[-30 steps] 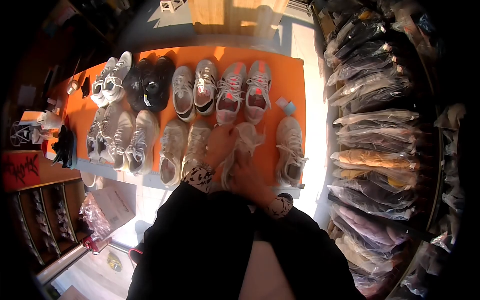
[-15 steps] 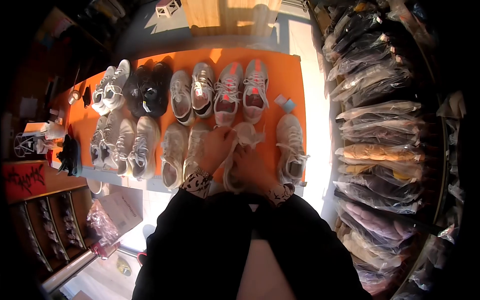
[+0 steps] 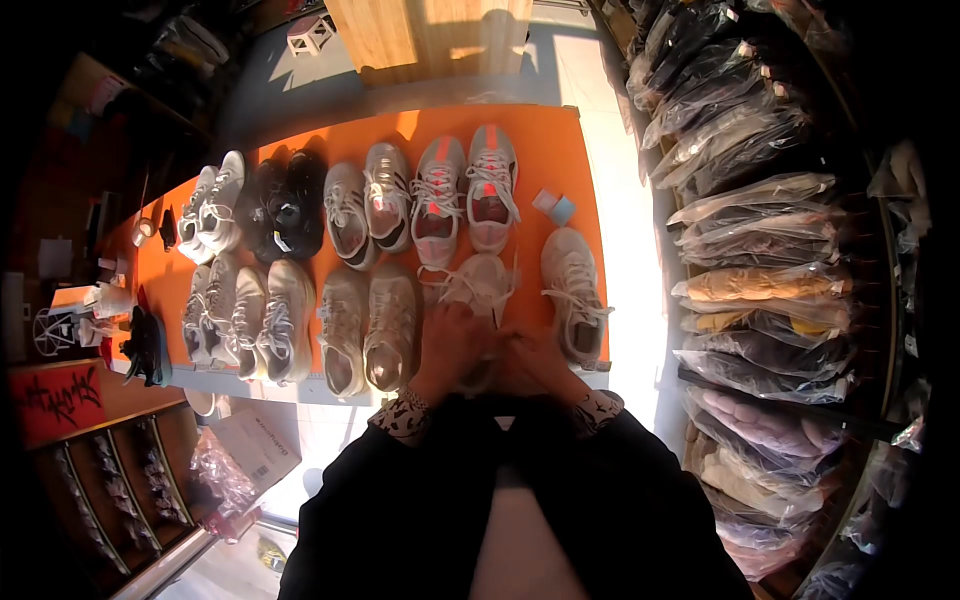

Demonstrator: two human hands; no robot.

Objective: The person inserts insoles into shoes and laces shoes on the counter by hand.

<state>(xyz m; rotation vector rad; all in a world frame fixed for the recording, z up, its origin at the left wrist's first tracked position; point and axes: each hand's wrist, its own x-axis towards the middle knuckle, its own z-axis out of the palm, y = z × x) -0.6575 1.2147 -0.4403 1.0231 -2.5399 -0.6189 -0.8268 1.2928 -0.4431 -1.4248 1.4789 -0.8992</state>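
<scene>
Left hand point(image 3: 450, 345) and right hand point(image 3: 535, 358) at white shoe point(image 3: 482, 280), near side of orange table point(image 3: 550, 135) — fingers bent, can't tell if gripping. Pale shoe point(image 3: 572, 290) stands apart, right. Farther: pink-striped sneakers point(image 3: 438, 192) — beyond the table, wooden panel point(image 3: 430, 35).

Floor point(image 3: 637, 270) blown out by sunlight beside table point(image 3: 545, 135); far left dim; fisheye bending, black corners.
</scene>
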